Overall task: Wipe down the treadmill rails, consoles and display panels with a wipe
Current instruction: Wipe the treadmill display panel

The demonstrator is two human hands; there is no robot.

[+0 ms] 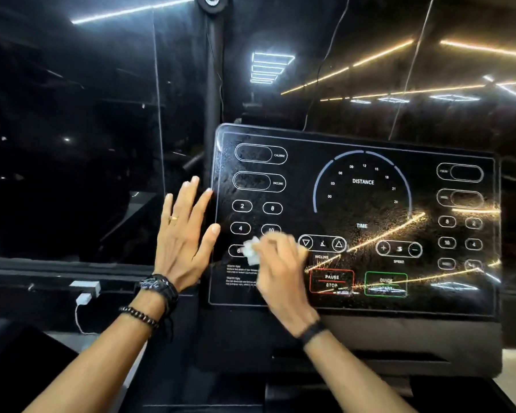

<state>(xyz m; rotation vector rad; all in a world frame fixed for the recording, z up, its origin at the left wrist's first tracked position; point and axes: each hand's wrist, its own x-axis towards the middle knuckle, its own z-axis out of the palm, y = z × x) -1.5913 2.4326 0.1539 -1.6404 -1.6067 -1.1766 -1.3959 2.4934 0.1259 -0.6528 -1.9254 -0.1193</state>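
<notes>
White wipe [251, 250] bunched in right hand [276, 263], pressed low-left on display panel [362, 204]; unwiped glass stretching rightward. Left hand [185, 234] spread flat, empty, at left edge.

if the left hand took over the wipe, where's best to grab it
Pinch the crumpled end of the wipe that sticks out left of the right hand, coming from the left. The rest is bunched under those fingers, against the display panel.
</notes>
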